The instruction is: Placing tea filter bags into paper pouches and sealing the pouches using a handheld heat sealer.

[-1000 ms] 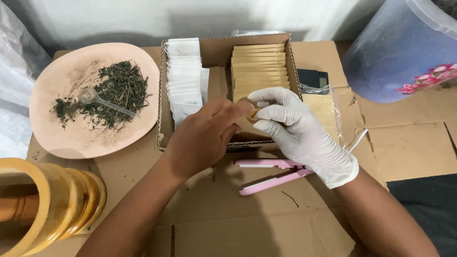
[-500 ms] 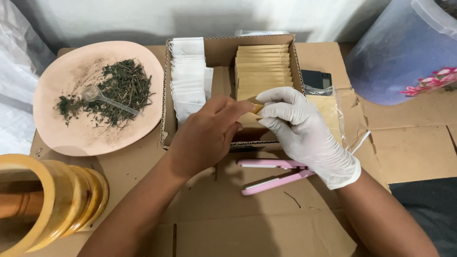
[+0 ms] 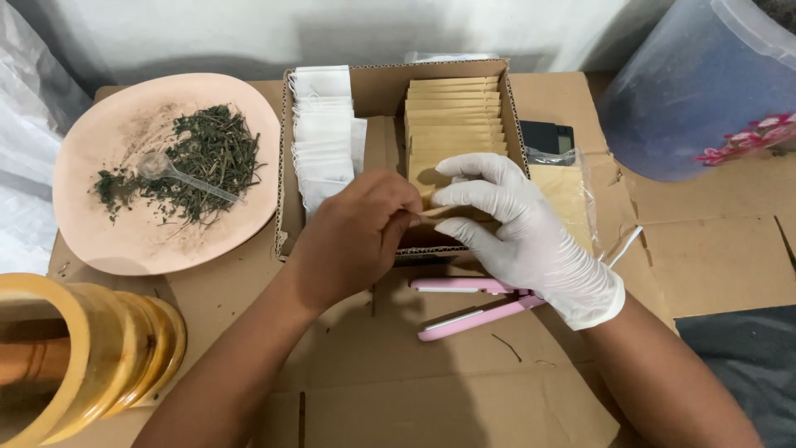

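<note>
Hidden: we barely see the small tan paper envelope (image 3: 433, 212), mostly covered by fingers.
Left hand (image 3: 356, 236): bare, pinching its edge.
Right hand (image 3: 514, 228): white-gloved, gripping it above the open cardboard box (image 3: 385, 91).

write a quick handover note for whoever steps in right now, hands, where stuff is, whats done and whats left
Left hand: bare, fingers pinching a small tan envelope over the cardboard box.
Right hand: in a white glove, holding the same envelope from the other side.
Box: white filter bags stacked on the left, tan envelopes stacked on the right.
Pink plate with dried herbs and a clear spoon sits left of the box.
Pink sealer lies open just below the hands.
Done: cannot tell how many are filled.
Left: the held envelope is not at the sealer yet.
</note>
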